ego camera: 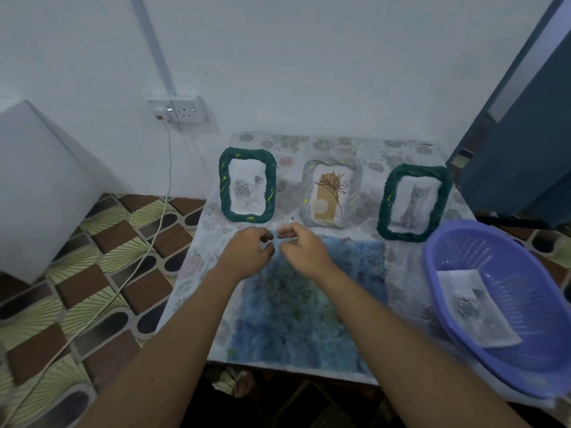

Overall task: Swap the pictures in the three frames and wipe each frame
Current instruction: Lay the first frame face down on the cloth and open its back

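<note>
Three picture frames stand in a row at the back of the table. The left green frame (223,183) holds a rose picture, the middle silver frame (306,186) a plant drawing, and the right green frame (384,208) a cat picture. A fluffy blue cloth (309,304) lies flat in front of them. My left hand (248,253) and my right hand (304,247) meet over the cloth's far left corner with fingers curled and fingertips close together. The corner is hidden beneath them, so a grip on the cloth cannot be made out.
A purple plastic basket (432,261) sits at the table's right edge with a loose rose picture (475,307) inside. The floral tablecloth (197,257) covers the table. A wall socket (182,111) with hanging cables is at the left, and a blue door (519,156) at the right.
</note>
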The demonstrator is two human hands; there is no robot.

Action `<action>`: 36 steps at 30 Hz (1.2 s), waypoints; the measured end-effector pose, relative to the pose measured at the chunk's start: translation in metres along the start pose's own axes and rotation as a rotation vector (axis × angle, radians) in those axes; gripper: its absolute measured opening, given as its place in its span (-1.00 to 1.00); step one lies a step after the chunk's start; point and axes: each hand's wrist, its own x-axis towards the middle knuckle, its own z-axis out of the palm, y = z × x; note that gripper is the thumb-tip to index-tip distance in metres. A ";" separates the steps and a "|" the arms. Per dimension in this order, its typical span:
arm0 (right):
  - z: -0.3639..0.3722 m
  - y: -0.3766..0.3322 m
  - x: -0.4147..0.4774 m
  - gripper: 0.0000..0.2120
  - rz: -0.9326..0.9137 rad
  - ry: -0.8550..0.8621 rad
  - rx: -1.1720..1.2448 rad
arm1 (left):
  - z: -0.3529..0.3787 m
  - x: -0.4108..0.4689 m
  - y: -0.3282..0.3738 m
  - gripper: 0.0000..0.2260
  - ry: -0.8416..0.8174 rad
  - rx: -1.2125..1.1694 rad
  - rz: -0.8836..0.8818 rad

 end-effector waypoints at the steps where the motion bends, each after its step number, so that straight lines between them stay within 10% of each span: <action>1: 0.005 -0.003 0.009 -0.74 0.017 -0.005 0.001 | -0.002 0.007 -0.007 -0.76 0.023 -0.006 -0.030; 11: 0.029 -0.012 0.091 -0.52 0.360 0.002 0.133 | -0.012 0.062 -0.076 -0.54 0.169 -0.154 -0.529; 15: 0.035 -0.014 0.101 -0.83 0.403 -0.025 0.155 | -0.007 0.078 -0.102 -0.63 0.100 -0.302 -0.501; 24: 0.039 -0.016 0.088 -0.79 0.403 0.030 0.370 | -0.012 0.057 -0.084 -0.77 0.348 -0.516 -0.436; 36: 0.000 -0.019 0.011 -0.79 0.332 0.056 0.374 | -0.035 -0.026 -0.023 -0.86 0.272 -1.168 -0.380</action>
